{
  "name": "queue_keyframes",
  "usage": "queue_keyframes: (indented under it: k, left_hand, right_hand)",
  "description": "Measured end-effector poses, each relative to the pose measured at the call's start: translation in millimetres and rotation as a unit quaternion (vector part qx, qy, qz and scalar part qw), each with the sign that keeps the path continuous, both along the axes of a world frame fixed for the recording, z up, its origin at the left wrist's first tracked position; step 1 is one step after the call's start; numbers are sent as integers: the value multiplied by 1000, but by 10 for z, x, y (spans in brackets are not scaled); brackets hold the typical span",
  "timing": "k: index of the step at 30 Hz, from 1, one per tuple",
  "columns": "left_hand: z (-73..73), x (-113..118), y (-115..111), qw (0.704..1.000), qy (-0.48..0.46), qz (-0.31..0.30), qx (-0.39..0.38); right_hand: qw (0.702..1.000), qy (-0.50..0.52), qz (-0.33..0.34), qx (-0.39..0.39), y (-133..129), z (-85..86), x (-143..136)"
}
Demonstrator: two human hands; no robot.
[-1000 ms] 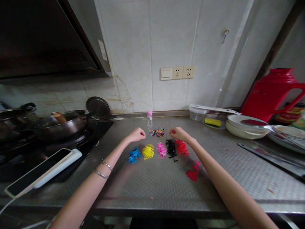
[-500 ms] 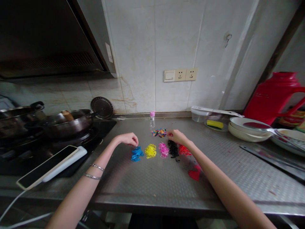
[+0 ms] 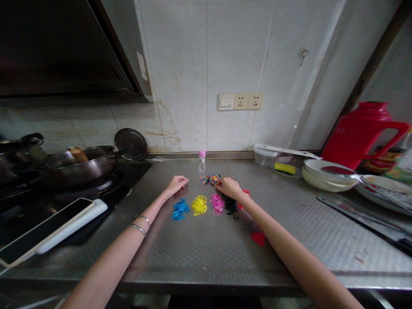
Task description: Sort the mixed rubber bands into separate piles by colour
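Small coloured rubber bands lie in separate heaps on the steel counter: blue bands (image 3: 180, 209), yellow bands (image 3: 199, 205), pink bands (image 3: 217, 203), black bands (image 3: 231, 206) and red bands (image 3: 246, 192). Behind them is a mixed heap of multicoloured bands (image 3: 210, 179). My right hand (image 3: 230, 189) is at the right edge of the mixed heap, fingers pinched, partly covering the black and red bands. My left hand (image 3: 176, 184) hovers behind the blue bands with its fingertips pressed together. Anything in either pinch is too small to make out.
A clear bottle with a pink top (image 3: 202, 161) stands behind the mixed heap. A red heart-shaped piece (image 3: 258, 238) lies by my right forearm. At right are bowls (image 3: 328, 182), a knife (image 3: 363, 219) and a red thermos (image 3: 357, 137); at left, a pan (image 3: 80, 167) and a phone (image 3: 48, 231).
My left hand has moved away from the blue bands, back toward the mixed heap. My right hand has shifted left to the mixed heap's edge. The view has turned slightly.
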State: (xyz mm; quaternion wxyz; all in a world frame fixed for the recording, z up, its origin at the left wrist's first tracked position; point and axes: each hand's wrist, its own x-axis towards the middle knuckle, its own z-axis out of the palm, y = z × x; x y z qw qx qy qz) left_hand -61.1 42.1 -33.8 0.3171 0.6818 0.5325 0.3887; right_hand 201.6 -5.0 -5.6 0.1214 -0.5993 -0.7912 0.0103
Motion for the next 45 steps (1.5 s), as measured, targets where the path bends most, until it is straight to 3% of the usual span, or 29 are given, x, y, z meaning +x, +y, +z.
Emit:
queue_keyframes:
  k: [9, 23, 32, 37, 42, 45]
  left_hand:
    - [-5, -29, -75, 1000, -11, -2, 14]
    - [-35, -27, -38, 999, -6, -9, 34]
    - [-20, -6, -53, 998, -27, 1, 59]
    - [114, 88, -165, 991, 11, -34, 125]
    - [301, 354, -424, 984, 36, -129, 116]
    - [352, 498, -546, 983, 32, -150, 104]
  right_hand:
    - [1000, -9, 1, 5, 106, -66, 16]
    - [999, 28, -19, 35, 90, 15, 150]
    - [986, 144, 47, 66, 82, 35, 119]
    - [958, 256, 111, 72, 0, 133, 10]
    - [935, 302, 169, 78, -186, 262, -116]
    - [931, 301, 193, 73, -249, 291, -163]
